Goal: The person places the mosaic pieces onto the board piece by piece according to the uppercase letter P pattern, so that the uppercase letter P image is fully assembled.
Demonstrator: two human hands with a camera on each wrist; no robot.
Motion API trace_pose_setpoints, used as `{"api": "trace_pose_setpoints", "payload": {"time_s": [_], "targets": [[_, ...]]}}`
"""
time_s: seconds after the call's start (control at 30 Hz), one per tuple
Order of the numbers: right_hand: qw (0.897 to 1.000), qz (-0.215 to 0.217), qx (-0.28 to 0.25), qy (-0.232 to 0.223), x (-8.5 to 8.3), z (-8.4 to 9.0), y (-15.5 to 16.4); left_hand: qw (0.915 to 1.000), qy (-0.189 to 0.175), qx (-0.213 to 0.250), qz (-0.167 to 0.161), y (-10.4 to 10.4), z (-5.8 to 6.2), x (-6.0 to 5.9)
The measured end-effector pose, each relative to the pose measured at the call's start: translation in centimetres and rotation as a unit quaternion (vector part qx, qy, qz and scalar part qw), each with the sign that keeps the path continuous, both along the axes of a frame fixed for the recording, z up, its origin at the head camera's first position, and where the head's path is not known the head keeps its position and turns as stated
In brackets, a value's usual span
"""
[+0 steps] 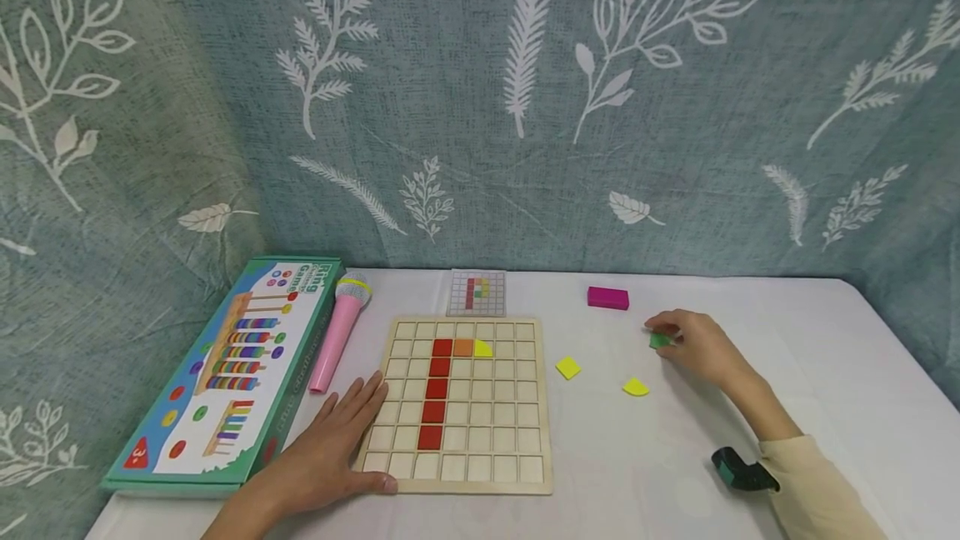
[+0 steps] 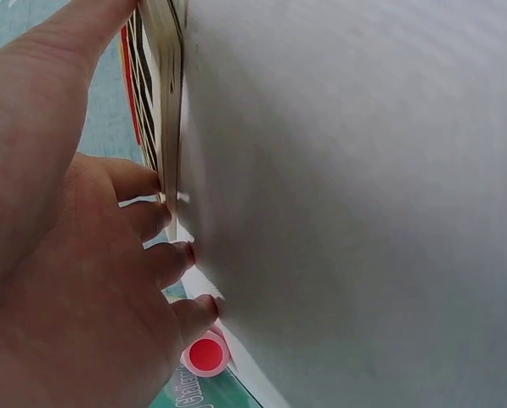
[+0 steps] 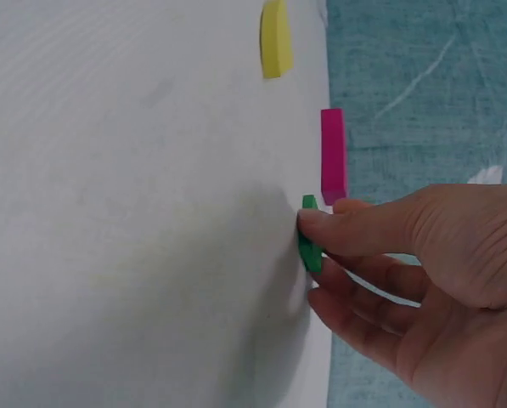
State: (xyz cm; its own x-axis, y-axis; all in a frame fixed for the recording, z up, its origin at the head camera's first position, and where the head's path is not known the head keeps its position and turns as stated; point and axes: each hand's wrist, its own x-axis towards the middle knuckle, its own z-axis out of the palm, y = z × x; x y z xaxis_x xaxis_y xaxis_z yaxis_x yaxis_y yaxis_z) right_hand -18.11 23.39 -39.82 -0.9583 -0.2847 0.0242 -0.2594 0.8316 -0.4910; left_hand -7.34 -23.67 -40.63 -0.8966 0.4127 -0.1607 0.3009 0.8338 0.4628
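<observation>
My right grip pinches a green tile near the bench's far right edge; my left grip lies flat, fingers released, on the wooden board.

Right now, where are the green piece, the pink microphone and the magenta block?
green piece [image 3: 309,252], right wrist view, on its edge showing between the fingers.
pink microphone [image 1: 336,341], head view, on the middle of its handle.
magenta block [image 1: 607,297], head view, on its top face.
</observation>
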Motion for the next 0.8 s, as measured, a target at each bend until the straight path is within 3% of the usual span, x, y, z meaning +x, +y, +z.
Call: {"api": "trace_pose_setpoints", "payload": {"time_s": [0.3,0.8], "targets": [[1.000,-0.005,-0.001,-0.006,-0.3,0.4,-0.6,1.0000,-0.002,0.000,-0.002,0.0,0.0,-0.1],[0.996,0.072,-0.045,-0.014,-1.0,1.3,-4.4,1.0000,-0.005,0.001,0.000,0.0,-0.1,-0.1]]}}
